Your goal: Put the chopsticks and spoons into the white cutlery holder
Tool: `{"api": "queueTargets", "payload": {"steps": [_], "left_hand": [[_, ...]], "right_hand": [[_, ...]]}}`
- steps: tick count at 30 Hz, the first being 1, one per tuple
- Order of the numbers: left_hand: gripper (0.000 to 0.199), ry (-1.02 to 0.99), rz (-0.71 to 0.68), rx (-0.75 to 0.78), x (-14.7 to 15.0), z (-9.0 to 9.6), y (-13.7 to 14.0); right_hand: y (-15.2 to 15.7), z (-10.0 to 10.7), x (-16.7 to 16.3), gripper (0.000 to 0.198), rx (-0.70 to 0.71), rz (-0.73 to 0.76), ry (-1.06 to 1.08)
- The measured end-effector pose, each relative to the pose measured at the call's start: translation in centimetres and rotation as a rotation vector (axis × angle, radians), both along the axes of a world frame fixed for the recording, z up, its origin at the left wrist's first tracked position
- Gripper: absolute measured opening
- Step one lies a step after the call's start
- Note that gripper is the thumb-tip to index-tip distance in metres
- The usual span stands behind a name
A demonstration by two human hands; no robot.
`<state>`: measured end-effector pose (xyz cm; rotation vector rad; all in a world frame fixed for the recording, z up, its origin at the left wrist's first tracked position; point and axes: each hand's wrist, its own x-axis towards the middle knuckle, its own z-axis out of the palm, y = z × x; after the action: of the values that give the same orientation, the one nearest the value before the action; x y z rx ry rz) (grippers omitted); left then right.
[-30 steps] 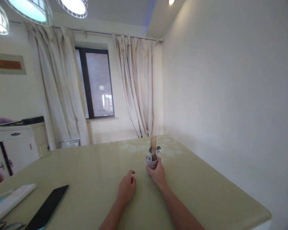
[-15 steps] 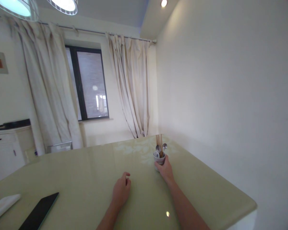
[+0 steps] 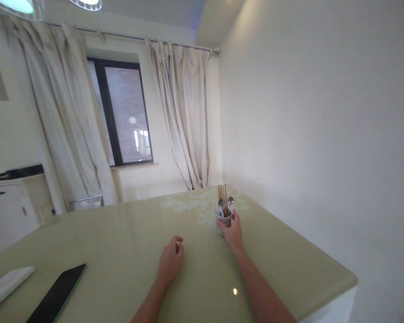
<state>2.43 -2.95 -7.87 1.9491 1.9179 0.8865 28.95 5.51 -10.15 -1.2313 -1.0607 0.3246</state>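
Observation:
A small pale utensil cup (image 3: 222,230) stands on the table at the right of the middle. Several wooden chopsticks (image 3: 221,194) and metal spoons (image 3: 230,201) stick up from it, and a white round piece (image 3: 219,212) with a blue mark sits at its front rim. My right hand (image 3: 233,232) is around the cup's near right side, thumb across its front, fingers loosened and raised beside the rim. Left of it, my left hand (image 3: 171,258) rests over the tabletop, loosely curled with a gap between thumb and forefinger, holding nothing.
The glossy pale green tabletop (image 3: 121,242) runs to a wall (image 3: 306,134) on the right. A flat black slab (image 3: 59,291) and a white object (image 3: 8,287) lie at the near left. Beyond the table are curtains (image 3: 188,116) and a window (image 3: 128,112).
My right hand's fingers have come up and loosened at the cup's right side, while the cup stays where it was. My left hand has hardly moved. The view has tilted down slightly.

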Motion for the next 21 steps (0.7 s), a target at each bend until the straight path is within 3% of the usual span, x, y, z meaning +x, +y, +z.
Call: {"api": "queueTargets", "payload": {"steps": [7, 21], "left_hand": [[0.034, 0.076, 0.05, 0.03, -0.05, -0.05, 0.16], [0.035, 0.231, 0.044, -0.11, 0.47, 0.63, -0.21]], "right_hand": [[-0.42, 0.47, -0.55, 0.098, 0.016, -0.032, 0.006], [-0.66, 0.23, -0.84, 0.099, 0.012, -0.044, 0.001]]}}
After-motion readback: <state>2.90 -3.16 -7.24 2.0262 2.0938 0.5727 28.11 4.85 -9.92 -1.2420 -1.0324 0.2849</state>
